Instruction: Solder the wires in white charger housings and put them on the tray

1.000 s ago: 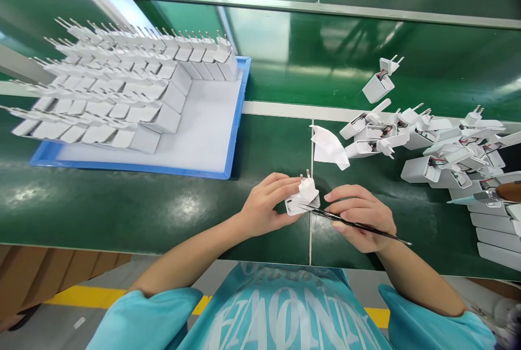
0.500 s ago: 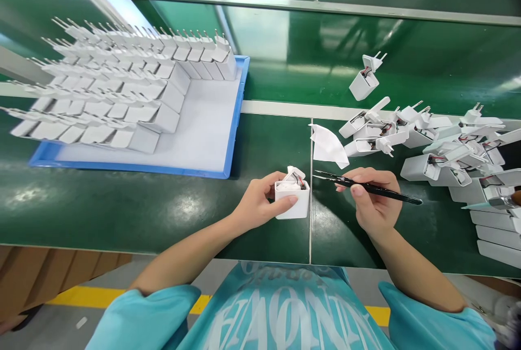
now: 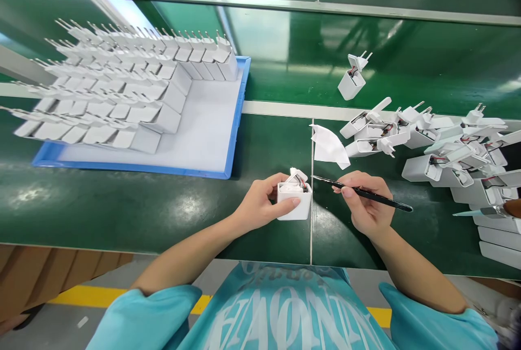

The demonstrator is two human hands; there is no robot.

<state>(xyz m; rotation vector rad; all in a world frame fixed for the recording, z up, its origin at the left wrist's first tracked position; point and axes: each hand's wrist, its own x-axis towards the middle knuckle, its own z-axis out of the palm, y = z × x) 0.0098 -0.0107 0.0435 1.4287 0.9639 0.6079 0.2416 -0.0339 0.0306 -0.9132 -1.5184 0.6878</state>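
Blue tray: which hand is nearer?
Left. The left hand sits just below the blue tray, holding a charger shell; the right hand, with tweezers, is farther right.

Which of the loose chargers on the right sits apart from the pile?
The single charger on the far belt, beyond the left end of the pile; the rest lie heaped together.

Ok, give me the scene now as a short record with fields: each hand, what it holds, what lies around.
Left hand: grips white charger housing, wires showing at top
Right hand: holds black tweezers, tips beside the housing's top
Far left: blue tray, rows of white chargers
Right: pile of open chargers
Surface: green bench
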